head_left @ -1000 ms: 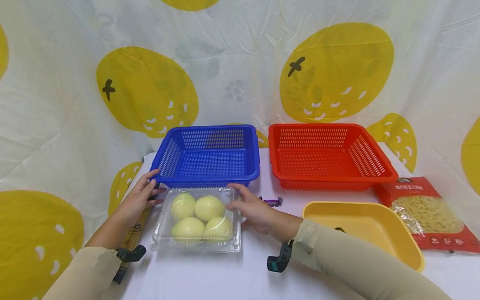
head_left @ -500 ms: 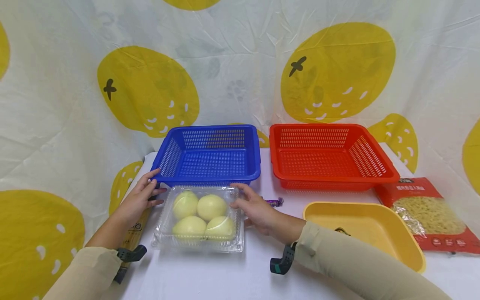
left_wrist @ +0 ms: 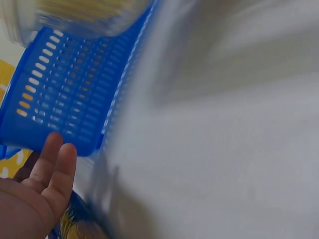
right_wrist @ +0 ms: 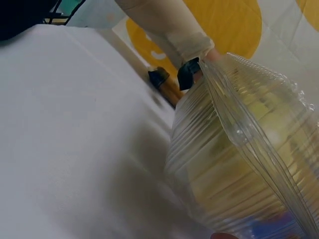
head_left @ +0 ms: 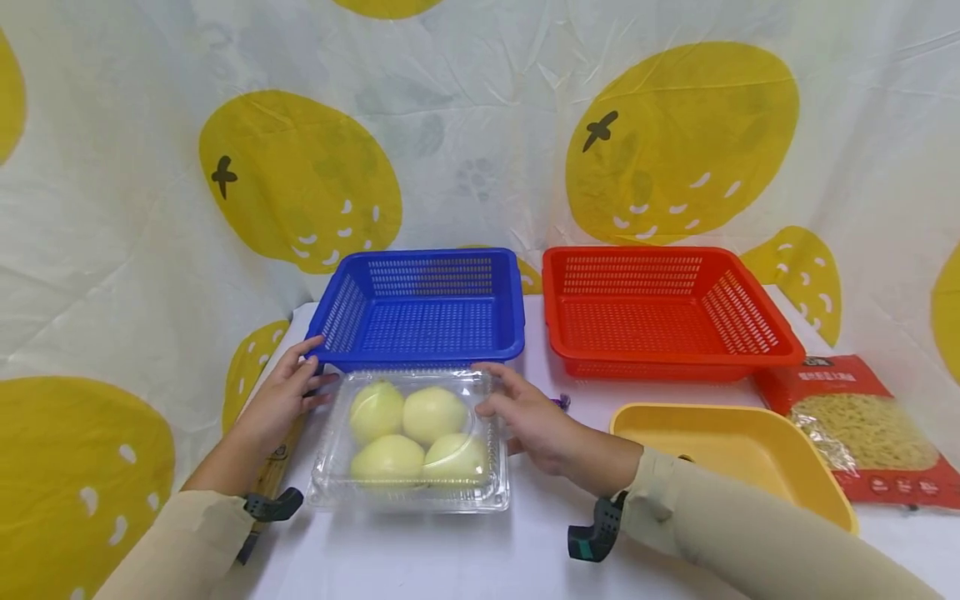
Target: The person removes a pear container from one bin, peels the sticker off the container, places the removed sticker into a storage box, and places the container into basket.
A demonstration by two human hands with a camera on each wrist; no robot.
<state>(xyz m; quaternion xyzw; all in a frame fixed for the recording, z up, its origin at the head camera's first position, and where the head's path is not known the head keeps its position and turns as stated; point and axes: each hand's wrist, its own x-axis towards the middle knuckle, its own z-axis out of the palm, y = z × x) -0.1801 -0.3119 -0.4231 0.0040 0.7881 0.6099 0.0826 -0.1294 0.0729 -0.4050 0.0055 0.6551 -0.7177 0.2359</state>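
My right hand (head_left: 543,425) grips the right side of a clear plastic clamshell box (head_left: 408,502), thumb and fingers at its edge. Several pale yellow-green round fruits (head_left: 433,415) sit inside. The box is raised over the table, its shadow lying below it in the right wrist view. My left hand (head_left: 281,400) stays off the box's left side, fingers loosely spread, near the front left corner of the blue basket (head_left: 431,325). The left wrist view shows those fingers (left_wrist: 65,164) with nothing between them.
A red basket (head_left: 630,325) stands right of the blue one. At the right are a yellow tub (head_left: 720,425) and a red bag of pasta (head_left: 862,425). A purple-wrapped candy (head_left: 562,402) peeks out behind my right hand. A long narrow packet (head_left: 273,475) lies beneath my left arm.
My right hand has moved the box to the right and slightly nearer the camera, covering more of the candy. The left hand has barely moved.
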